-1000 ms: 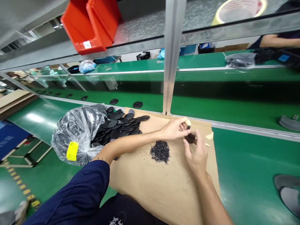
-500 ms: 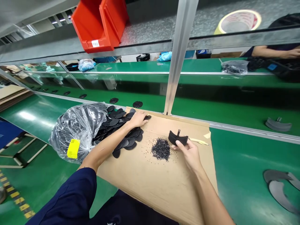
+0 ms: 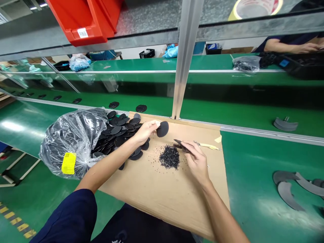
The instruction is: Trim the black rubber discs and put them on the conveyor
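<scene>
Between the fingers of my left hand (image 3: 148, 131) is a thin black disc (image 3: 162, 129), tilted up above the cardboard sheet (image 3: 152, 189). My right hand (image 3: 196, 160) grips a dark curved piece (image 3: 184, 145), seen nearly edge-on and partly covered by the fingers. A small heap of black granules (image 3: 169, 157) lies on the cardboard between the hands. Left of it, many black discs (image 3: 116, 131) spill from a clear plastic bag (image 3: 73, 141) with a yellow label. Just beyond my right hand lies a pale yellow pen-like tool (image 3: 209, 146).
A metal post (image 3: 186, 60) rises at the cardboard's back edge. The shelf above holds a red bin (image 3: 86, 20) and a tape roll (image 3: 255, 8). Grey curved pieces (image 3: 288, 195) lie on the green bench at right. Across the bench is another person's arm (image 3: 291, 46).
My left hand has lifted a disc off the pile's edge, toward the right hand. My right hand has turned the curved piece from broadside to edge-on. The view has shifted slightly.
</scene>
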Motion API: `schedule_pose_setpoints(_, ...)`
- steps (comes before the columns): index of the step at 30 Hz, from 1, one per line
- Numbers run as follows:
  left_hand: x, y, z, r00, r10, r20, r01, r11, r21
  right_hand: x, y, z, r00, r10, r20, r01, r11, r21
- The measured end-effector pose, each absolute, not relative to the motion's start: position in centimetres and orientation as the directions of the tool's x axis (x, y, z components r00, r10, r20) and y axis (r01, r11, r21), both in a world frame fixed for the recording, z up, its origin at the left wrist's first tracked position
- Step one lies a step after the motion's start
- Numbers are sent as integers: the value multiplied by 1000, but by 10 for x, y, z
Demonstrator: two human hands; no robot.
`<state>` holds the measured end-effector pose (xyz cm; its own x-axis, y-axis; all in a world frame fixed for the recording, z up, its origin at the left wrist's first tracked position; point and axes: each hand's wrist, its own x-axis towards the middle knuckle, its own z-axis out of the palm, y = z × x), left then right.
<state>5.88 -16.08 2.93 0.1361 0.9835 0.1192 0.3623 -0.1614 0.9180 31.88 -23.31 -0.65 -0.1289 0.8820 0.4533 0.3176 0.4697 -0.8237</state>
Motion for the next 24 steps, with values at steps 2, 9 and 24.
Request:
schedule_pose_setpoints(2,71,-180,26,132,981,142,298,-176,938,317,-235,-7,-160,854,494,365,517,-774)
schedule_pose_setpoints(9,100,-232,15,133,801,584,342,-590,731,314,-241,-8,-141,764,629,455,614,-645)
schedule_pose_setpoints(24,109,-245,-11,24,959,283,184,-282,942,309,-247,-17,-277,613,740,451,763,-462)
